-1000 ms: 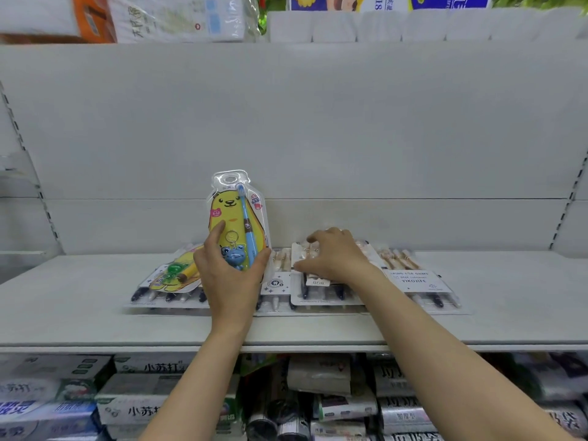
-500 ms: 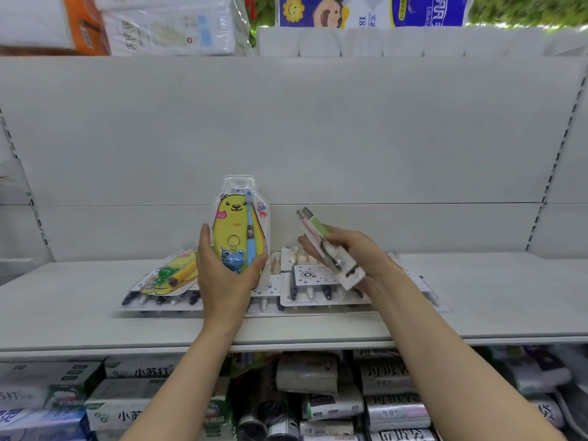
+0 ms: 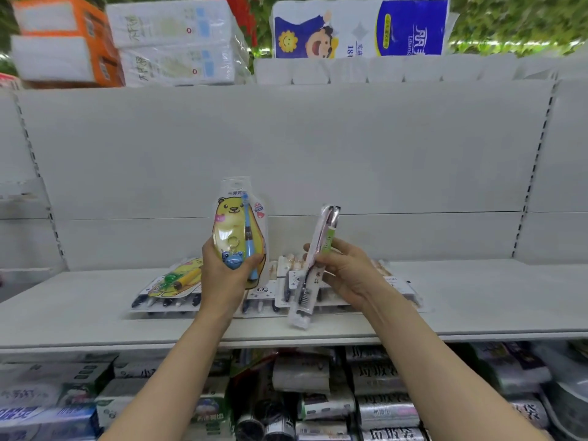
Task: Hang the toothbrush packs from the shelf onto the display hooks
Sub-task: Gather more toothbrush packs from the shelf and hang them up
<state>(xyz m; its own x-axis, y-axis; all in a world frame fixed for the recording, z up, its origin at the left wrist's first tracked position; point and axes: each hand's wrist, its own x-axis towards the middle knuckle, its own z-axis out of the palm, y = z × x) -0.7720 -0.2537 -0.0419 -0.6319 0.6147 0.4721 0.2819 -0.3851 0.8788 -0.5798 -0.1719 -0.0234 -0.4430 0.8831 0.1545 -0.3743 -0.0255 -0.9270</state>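
Gripping bear pack upright in left hand, fingers curled round its base. Pinching slim pack edge-on and tilted in right hand. Holding both over flat packs on grey shelf. Facing grey panel, under tissue bales, above boxes.

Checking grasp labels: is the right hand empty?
No, the right hand grips a slim toothbrush pack edge-on above the shelf.

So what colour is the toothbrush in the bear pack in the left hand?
Blue toothbrush on a yellow bear pack; head view shows it.
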